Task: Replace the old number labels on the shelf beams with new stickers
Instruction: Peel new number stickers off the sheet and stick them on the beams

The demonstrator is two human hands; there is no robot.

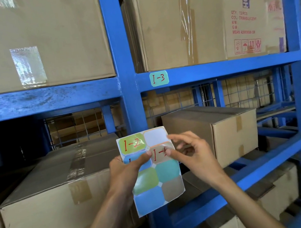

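I hold a sticker sheet (154, 178) upright in front of the blue rack. My left hand (126, 170) grips its left edge, thumb lying over a blue sticker. A green sticker (132, 144) at the top left reads "1-2". My right hand (191, 152) touches the right edge of a tan sticker (159, 153) with red writing, thumb pressed on it and the other fingers loosely curled. One slot at the top right of the sheet is blank white. A teal label (159, 78) reading "1-3" sticks on the upper shelf beam (226, 67).
Cardboard boxes fill the bays: a large one (27, 42) upper left, one (174, 28) upper centre, one (218, 129) behind my right hand, one (48, 200) lower left. A blue upright post (122, 64) stands behind the sheet. Wire mesh backs the middle shelf.
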